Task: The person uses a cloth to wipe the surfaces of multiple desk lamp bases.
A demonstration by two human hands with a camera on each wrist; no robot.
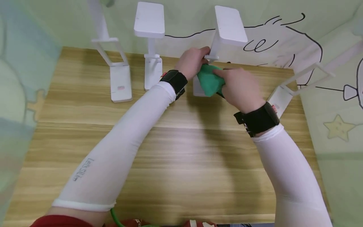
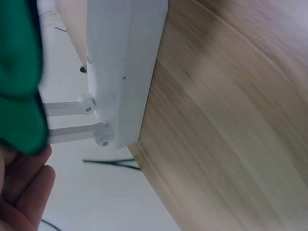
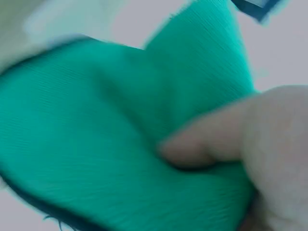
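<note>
One green cloth (image 1: 210,81), bunched and pinched by the right hand (image 1: 241,88), sits at the lower struts (image 2: 71,133) of a white desk lamp (image 1: 231,26), above its base (image 1: 197,90), at the back of the wooden desk (image 1: 184,157). One left hand (image 1: 191,63) appears to grip the lamp near its hinge (image 1: 211,58). Wiping probably calls for steadying the stem (image 1: 216,45) there and light, even strokes without forcing the hinge
</note>
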